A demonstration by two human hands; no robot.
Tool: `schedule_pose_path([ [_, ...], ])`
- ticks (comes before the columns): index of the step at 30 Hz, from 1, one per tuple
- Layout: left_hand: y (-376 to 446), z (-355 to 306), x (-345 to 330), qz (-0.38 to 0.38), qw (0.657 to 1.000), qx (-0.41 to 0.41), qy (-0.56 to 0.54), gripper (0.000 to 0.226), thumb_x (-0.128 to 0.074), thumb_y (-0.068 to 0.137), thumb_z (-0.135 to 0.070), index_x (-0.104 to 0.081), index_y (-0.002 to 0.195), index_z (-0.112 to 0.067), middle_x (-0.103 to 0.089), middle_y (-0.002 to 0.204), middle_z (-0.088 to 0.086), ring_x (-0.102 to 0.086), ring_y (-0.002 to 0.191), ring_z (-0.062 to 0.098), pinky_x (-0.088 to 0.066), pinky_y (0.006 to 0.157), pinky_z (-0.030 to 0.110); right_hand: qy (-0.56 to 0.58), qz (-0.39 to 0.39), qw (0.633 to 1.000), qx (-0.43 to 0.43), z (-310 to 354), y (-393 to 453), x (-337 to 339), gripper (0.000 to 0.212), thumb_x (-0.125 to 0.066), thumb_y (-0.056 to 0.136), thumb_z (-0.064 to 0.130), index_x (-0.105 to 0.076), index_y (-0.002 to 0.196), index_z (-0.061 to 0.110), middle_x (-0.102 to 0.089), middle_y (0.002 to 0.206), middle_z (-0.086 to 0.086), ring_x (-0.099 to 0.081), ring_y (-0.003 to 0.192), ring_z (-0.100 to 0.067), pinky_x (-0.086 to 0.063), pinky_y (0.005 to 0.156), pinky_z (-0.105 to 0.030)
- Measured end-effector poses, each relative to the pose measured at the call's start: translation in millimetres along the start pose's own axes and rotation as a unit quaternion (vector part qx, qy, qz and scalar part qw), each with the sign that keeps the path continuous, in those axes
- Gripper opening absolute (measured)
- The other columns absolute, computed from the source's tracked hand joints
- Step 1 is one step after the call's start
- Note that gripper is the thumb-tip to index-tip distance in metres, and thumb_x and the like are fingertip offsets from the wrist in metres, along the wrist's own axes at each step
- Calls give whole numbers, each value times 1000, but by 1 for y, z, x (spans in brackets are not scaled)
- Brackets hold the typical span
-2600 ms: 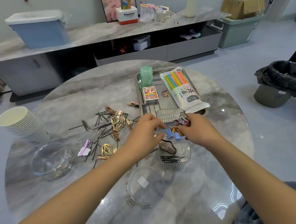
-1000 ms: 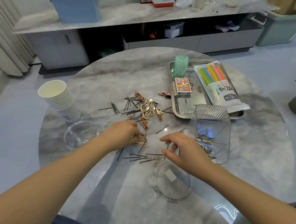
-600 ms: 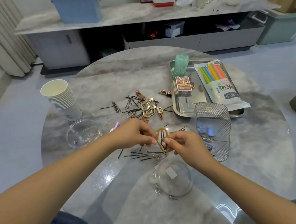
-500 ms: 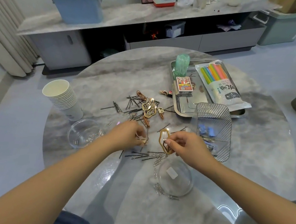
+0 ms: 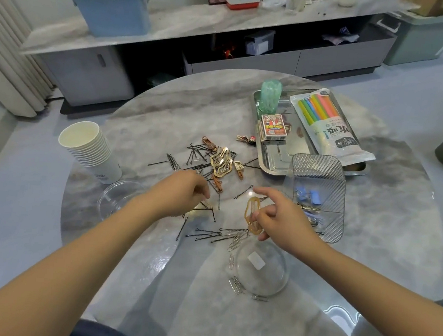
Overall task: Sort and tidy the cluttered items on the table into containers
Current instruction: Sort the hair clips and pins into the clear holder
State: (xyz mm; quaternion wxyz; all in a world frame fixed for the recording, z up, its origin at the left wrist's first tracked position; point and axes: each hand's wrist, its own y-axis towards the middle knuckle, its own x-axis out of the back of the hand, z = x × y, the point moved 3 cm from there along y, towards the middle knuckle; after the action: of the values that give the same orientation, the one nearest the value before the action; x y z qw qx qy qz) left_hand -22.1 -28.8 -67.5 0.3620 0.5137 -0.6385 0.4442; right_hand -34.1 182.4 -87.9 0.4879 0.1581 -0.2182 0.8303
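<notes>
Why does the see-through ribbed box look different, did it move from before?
Yes. The ribbed box moved toward the person and to the right: earlier it stood nearer the middle, now it lies by the near corner of the metal tray.

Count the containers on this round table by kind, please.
Metal tray: 1
Ribbed clear box: 1
Clear round dishes: 2
Paper cup stack: 1
Total: 5
</notes>
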Motion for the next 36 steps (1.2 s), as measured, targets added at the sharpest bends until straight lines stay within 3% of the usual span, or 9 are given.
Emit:
schedule_pose_path([
  [2,-1,-7,2,-1,999,0,-40,17,-56,89,-11,-70,95,-19,-64,88,-5,-59,83,13,-40,65,12,0,-3,1000,9,1,-1,0,47,-50,93,8,-44,122,44,-70,76,-4,-64,50,-11,-55,61,-31],
  [6,0,-20,-2,4,993,-11,-118,10,-61,89,-17,-70,92,-21,-68,88,-3,-61,80,11,-45,68,17,37,-28,999,11,-1,2,0,32,-51,93,3,-65,112,24,-67,83,2,-64,62,-5,-54,57,-18],
  [11,3,-30,-11,35,959,4,-280,3,-68,86,-16,-69,89,-17,-69,74,-1,-60,63,1,-44,57,14,48,13,999,18,0,2,-4,22,-64,87,13,-67,108,19,-70,91,6,-68,85,-6,-57,72,-20],
  [15,5,-38,-18,43,934,24,-355,4,-68,85,-12,-67,82,-13,-67,66,1,-61,57,3,-44,49,16,124,27,992,-2,1,1,-5,21,-78,73,16,-69,93,17,-74,80,-4,-71,77,-15,-57,69,-26],
  [19,10,-41,-22,13,913,65,-403,9,-70,84,-12,-67,85,-4,-69,68,9,-64,58,16,-56,61,25,197,25,980,-29,6,2,-3,19,-77,74,14,-69,89,5,-72,72,-10,-67,65,-18,-56,61,-26],
  [24,16,-43,-26,15,862,92,-499,10,-73,79,-10,-66,79,-3,-69,69,11,-66,58,15,-58,62,24,137,-21,989,-45,3,4,1,14,-79,72,11,-67,79,14,-68,66,-11,-63,60,-17,-52,56,-22],
  [26,21,-39,-28,14,874,97,-477,14,-70,83,-18,-67,80,-5,-70,75,10,-66,63,13,-56,60,23,136,-35,989,-46,0,6,3,14,-77,75,10,-65,77,17,-68,67,-12,-64,60,-21,-54,59,-28],
  [31,42,4,-36,-75,962,140,-223,9,-65,88,-26,-65,87,-17,-66,85,-3,-62,80,16,-47,63,25,128,-44,990,-45,1,8,3,16,-69,81,5,-60,88,15,-67,66,-3,-66,55,-21,-59,62,-37],
  [36,62,35,-49,-108,966,174,-156,44,-72,82,-33,-53,115,-12,-52,113,4,-53,96,16,-40,78,24,93,-38,994,-38,5,9,5,25,-63,86,6,-51,101,22,-67,78,-3,-65,52,-6,-49,49,-17],
])
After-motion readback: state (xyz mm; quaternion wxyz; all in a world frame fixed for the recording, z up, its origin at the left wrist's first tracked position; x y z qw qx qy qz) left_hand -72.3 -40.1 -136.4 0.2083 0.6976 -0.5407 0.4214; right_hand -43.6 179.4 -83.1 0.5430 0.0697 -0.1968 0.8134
